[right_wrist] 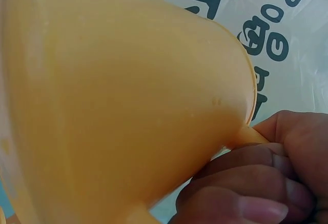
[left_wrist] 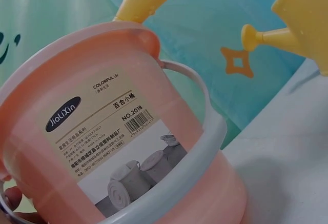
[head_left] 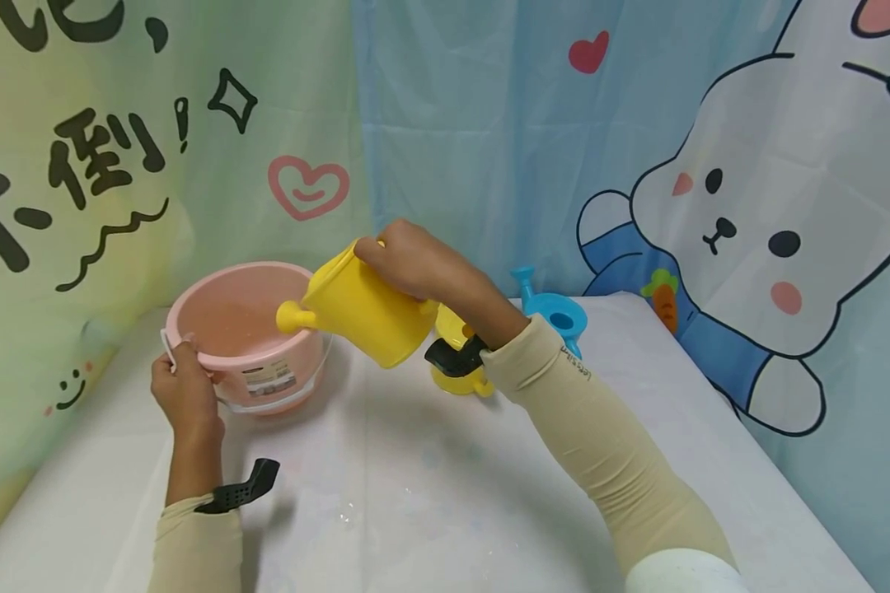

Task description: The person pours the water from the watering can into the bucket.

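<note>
My right hand (head_left: 415, 262) grips the handle of a yellow watering can (head_left: 371, 317), fingers curled round it in the right wrist view. The can is tilted left, its spout at the right rim of a pink bucket (head_left: 267, 371). Any stream from the spout is too small to tell. With my left hand (head_left: 187, 391) I hold the bucket's near left side, by the end of its white handle (head_left: 165, 347). The left wrist view shows the bucket's printed label (left_wrist: 115, 131) and only a few fingertips (left_wrist: 14, 197) at the lower left corner.
Behind my right wrist stands a second yellow watering can (head_left: 456, 383), partly hidden. A blue watering can (head_left: 556, 317) is farther back. Water drops (head_left: 344, 517) lie on the white table cover (head_left: 415, 494). A printed curtain (head_left: 445, 123) hangs behind the table.
</note>
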Available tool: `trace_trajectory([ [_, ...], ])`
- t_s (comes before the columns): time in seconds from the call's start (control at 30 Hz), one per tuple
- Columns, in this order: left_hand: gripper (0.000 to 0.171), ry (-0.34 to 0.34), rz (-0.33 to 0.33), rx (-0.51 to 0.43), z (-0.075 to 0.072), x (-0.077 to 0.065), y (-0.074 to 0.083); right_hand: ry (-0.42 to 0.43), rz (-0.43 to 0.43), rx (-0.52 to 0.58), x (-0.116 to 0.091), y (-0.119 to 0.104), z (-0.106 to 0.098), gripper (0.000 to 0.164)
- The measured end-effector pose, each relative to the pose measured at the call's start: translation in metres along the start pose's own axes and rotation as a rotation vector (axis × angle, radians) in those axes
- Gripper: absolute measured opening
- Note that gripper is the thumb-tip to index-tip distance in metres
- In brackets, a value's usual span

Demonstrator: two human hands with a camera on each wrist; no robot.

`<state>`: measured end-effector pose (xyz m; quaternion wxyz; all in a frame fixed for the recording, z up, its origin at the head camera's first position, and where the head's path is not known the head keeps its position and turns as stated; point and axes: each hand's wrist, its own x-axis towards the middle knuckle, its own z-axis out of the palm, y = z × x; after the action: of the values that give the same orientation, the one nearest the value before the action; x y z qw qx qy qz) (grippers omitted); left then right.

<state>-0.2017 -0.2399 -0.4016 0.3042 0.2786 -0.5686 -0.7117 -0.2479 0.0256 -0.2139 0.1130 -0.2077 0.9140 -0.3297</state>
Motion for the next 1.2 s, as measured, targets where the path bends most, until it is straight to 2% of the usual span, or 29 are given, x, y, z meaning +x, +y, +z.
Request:
trace_trajectory([
  [0.53,0.024,0.005,-0.008,-0.027,-0.0016,0.0022,0.0016,-0.006,0.004,0.003,0.0027,-0.0049,0.0026,0.039],
  [0.93,0.024,0.005,-0.004,-0.015,-0.0008,0.0001,0.0002,-0.018,-0.025,-0.012,0.0019,-0.0065,0.0022,0.040],
  [1.2,0.024,0.006,0.001,-0.005,-0.0001,-0.0002,-0.0004,-0.018,-0.013,-0.018,0.0017,-0.0073,0.0022,0.039],
])
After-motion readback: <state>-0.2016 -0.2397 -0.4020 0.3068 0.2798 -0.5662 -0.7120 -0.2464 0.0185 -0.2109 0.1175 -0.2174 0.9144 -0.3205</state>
